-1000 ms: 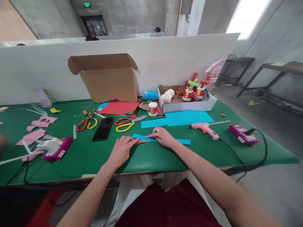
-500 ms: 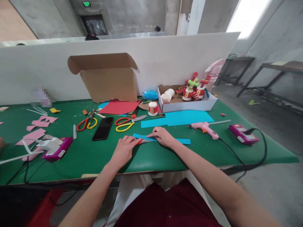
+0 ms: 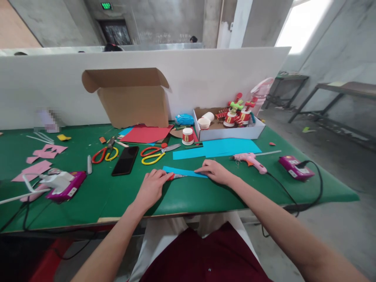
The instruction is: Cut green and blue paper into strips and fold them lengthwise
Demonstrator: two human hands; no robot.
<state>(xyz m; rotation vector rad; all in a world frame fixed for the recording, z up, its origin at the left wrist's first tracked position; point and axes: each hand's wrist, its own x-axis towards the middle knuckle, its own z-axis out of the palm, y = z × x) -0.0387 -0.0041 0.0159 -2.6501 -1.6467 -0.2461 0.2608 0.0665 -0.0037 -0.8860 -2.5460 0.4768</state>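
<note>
A narrow blue paper strip (image 3: 185,171) lies on the green table in front of me. My left hand (image 3: 153,184) is at its left end, with the fingers closed around a red-handled craft knife (image 3: 175,176). The knife's silvery blade points right, along the strip's near edge. At the other end my right hand (image 3: 216,171) has its fingertips pressed together on the paper; no blue shows beyond this hand. Just behind are larger blue sheets (image 3: 232,146) and scissors (image 3: 158,152) with red and yellow handles.
A pink glue gun (image 3: 251,161) lies at right, near a purple power block (image 3: 295,167) with a cable. A phone (image 3: 125,160) and pliers (image 3: 106,152) are at left. Behind stand a paper cup (image 3: 188,136) and a white box (image 3: 232,134) of cup figures.
My right hand has slid right along the blue strip. The strip's right part, seen before beyond that hand, no longer shows. My left hand stays at the knife; the view has shifted slightly.
</note>
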